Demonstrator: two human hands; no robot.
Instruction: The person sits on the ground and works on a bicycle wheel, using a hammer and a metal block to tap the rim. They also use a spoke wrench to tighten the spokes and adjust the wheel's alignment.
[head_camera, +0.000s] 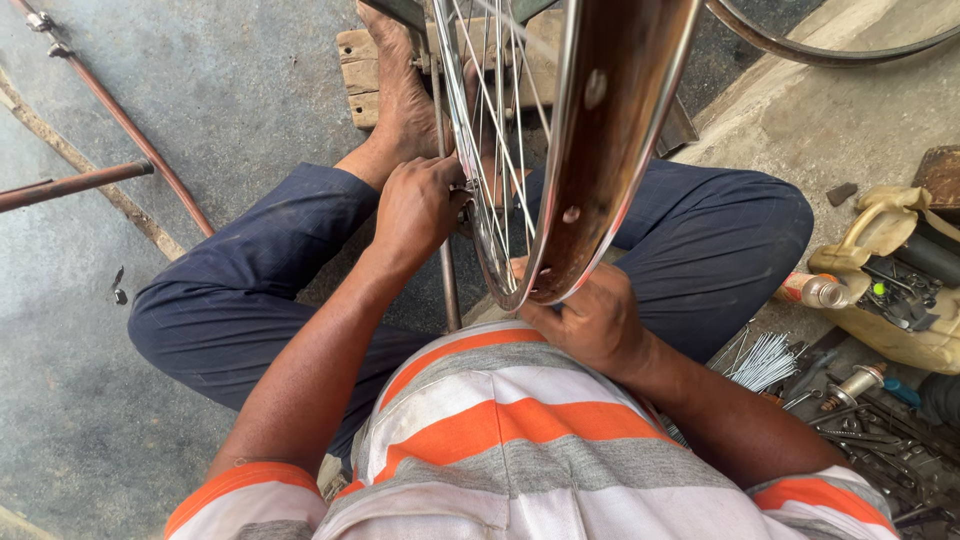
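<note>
Person seated on the concrete floor (230, 90), legs folded, w/ a bicycle wheel rim (610, 130) standing upright on edge between the knees. Rim runs straight away from the chest toward the feet; its near bottom arc sits just in front of the striped shirt (500, 430).

Left hand (418, 208) is at the left side of the rim, fingers curled narrow and pinched at the spokes (490, 130) around the hub area; what exactly it pinches can't be told, too small. Right hand (590, 322) is at the rim's lowest near point, closed around the rim edge from the right side, steadying it. Right hand is the nearer one to the rim metal; left is nearer to the spokes.

A bare foot (400, 90) rests on a wooden block (360, 75) ahead. Thin rust-coloured rods (120, 120) lie to the left. Right side is cluttered: bundle of loose spare spokes (765, 360), small bottle (815, 290), cream plastic jug (880, 230), mixed metal tools (880, 440). Second rim arc (830, 50) shows top right.
</note>
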